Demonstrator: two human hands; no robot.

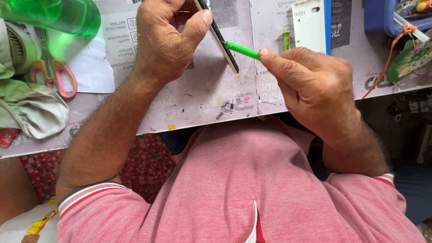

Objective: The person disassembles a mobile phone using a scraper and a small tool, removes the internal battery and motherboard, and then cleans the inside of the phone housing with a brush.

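Scissors (pixel 58 76), cloth (pixel 31 110) crowd left (centre open).

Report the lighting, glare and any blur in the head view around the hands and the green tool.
Head view: even, soft light, only faint shadows beneath the hands; left hand, right hand, green tool and thin flat device are sharp; the green translucent bottle, close to the lens, is blurred and casts a green glow on the white paper; the table edge bows slightly, wide-angle distortion.
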